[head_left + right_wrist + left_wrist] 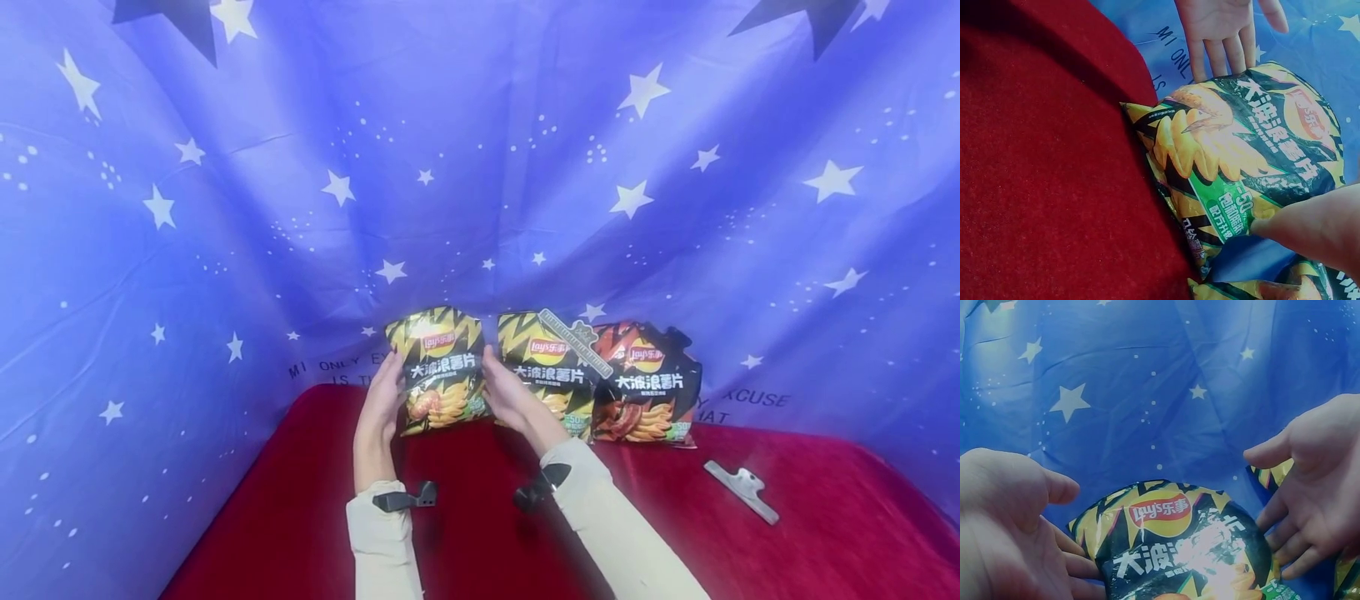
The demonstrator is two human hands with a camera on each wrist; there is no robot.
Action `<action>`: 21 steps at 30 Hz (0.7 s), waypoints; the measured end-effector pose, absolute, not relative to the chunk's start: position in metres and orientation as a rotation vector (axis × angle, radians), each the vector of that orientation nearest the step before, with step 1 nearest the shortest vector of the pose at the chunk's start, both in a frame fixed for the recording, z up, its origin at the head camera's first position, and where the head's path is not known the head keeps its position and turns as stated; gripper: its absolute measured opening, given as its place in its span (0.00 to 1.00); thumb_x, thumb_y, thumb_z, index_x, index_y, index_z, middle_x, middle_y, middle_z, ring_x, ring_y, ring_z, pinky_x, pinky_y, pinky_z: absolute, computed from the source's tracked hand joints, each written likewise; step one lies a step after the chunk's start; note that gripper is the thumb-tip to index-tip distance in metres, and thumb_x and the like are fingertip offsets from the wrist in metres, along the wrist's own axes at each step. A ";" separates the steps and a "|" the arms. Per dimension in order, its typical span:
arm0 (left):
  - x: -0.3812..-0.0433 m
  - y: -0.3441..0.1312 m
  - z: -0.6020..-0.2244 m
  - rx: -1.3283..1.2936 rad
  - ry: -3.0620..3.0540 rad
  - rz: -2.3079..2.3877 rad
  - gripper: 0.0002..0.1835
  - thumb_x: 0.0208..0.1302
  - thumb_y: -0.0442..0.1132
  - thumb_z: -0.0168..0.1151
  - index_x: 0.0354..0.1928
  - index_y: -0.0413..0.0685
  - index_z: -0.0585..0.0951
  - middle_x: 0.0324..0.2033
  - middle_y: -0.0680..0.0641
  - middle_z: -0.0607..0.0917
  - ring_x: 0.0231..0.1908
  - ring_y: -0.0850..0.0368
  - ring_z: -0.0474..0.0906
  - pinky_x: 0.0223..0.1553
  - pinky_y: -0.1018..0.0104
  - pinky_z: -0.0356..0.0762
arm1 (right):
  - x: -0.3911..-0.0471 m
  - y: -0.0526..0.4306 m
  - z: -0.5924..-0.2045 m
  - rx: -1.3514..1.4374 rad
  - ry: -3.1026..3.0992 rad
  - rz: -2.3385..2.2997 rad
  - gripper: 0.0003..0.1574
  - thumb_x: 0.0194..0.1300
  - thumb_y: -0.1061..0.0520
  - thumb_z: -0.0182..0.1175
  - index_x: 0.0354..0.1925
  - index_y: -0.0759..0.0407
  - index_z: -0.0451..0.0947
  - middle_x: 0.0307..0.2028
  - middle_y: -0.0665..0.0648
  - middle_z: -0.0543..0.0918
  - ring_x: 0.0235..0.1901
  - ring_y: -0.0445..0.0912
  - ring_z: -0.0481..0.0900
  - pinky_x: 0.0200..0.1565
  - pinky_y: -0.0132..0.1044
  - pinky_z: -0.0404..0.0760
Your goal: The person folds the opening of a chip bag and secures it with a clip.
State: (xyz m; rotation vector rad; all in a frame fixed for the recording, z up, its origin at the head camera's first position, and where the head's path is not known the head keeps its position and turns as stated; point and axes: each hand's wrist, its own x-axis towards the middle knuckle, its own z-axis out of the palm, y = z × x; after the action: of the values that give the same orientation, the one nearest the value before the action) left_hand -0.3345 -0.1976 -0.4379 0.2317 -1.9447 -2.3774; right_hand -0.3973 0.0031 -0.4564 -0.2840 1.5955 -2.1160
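Head view first: the biggest thing is the blue star-printed backdrop [480, 167], which drapes down behind the red tabletop [262, 517]. Three crisp bags stand in a row against the foot of that backdrop. The left yellow-and-black crisp bag [438, 367] stands upright at the back edge of the red cloth, apart from the middle yellow bag [543, 367], which touches and partly overlaps the red-and-black bag [647, 383] on its far side. A grey clip [576, 342] lies slantwise across the top of the middle bag, and a second metal clip [742, 490] lies flat on the red cloth, well apart from the row, toward the person.

The left hand [381, 398] flanks the left bag with its fingers straight and held together, touching the bag's side edge at most; it grips nothing. The right hand [508, 392] stands at the bag's other side, palm turned toward it, fingers relaxed and spread; in the right wrist view its thumb [1310, 228] touches the lower corner of the bag, but nothing is pinched.

As I judge it, the bag is light and only leaning near the backdrop, with no real hold on it. A nudge from either palm could tip it forward onto the cloth, or push it sideways into the middle bag and knock that clipped one over.
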 end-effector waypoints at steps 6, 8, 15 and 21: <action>-0.328 -0.202 -0.430 0.251 -1.967 -2.328 0.37 0.82 0.50 0.41 0.81 0.42 0.41 0.80 0.34 0.46 0.79 0.31 0.44 0.79 0.38 0.44 | -0.392 0.003 -0.448 -0.289 1.570 -2.133 0.51 0.82 0.36 0.35 0.80 0.63 0.25 0.80 0.64 0.26 0.81 0.58 0.24 0.79 0.54 0.30; -0.325 -0.203 -0.425 0.246 -1.959 -2.314 0.36 0.82 0.49 0.41 0.81 0.43 0.43 0.81 0.36 0.47 0.79 0.31 0.46 0.79 0.38 0.44 | -0.388 0.003 -0.442 -0.301 1.560 -2.137 0.51 0.81 0.36 0.36 0.80 0.62 0.25 0.81 0.64 0.27 0.81 0.58 0.26 0.80 0.53 0.31; -0.312 -0.199 -0.401 0.163 -1.899 -2.291 0.34 0.82 0.44 0.43 0.81 0.40 0.47 0.78 0.36 0.57 0.76 0.32 0.56 0.77 0.39 0.52 | -0.369 0.018 -0.408 -0.441 1.609 -2.052 0.50 0.82 0.36 0.31 0.79 0.66 0.23 0.80 0.67 0.28 0.81 0.60 0.27 0.80 0.52 0.32; -0.302 -0.178 -0.381 0.099 -1.958 -2.126 0.32 0.80 0.39 0.46 0.79 0.38 0.53 0.72 0.31 0.68 0.67 0.39 0.72 0.69 0.46 0.70 | -0.352 0.054 -0.376 -0.543 1.776 -1.898 0.52 0.80 0.35 0.34 0.79 0.67 0.27 0.81 0.69 0.35 0.81 0.62 0.36 0.80 0.49 0.39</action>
State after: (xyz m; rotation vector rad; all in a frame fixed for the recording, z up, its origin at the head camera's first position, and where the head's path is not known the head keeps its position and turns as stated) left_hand -0.3024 -0.1780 -0.3808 0.0994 -1.9578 -2.1260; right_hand -0.3517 0.0539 -0.3759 -0.5429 1.7758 -1.8979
